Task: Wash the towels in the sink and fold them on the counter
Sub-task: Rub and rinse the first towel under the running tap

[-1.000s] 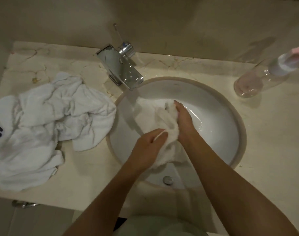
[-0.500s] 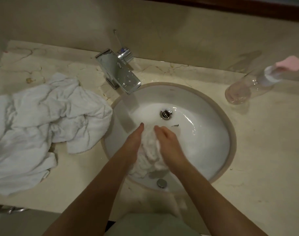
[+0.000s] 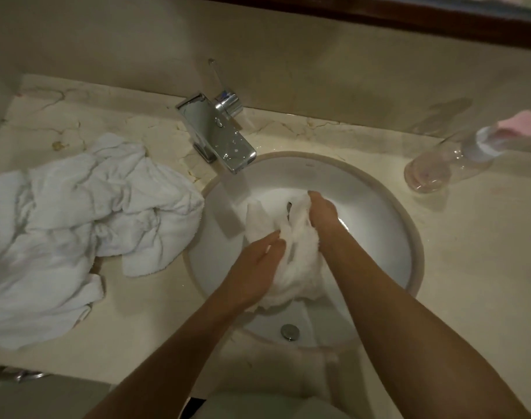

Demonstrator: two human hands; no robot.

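Currently both my hands, left (image 3: 255, 267) and right (image 3: 323, 214), clench the towel (image 3: 300, 267) in the sink (image 3: 379, 246); careless wringing risks splashing the surface (image 3: 469, 267).

Beige marble counter (image 3: 469, 267), crumpled white towels (image 3: 77, 222), clear bottle (image 3: 439, 167)

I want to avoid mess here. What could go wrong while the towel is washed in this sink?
1. The towel bunched between the left hand and right hand may cover the drain, so water could rise.
2. The crumpled towels overhang the sink rim and may get wet or slip in.
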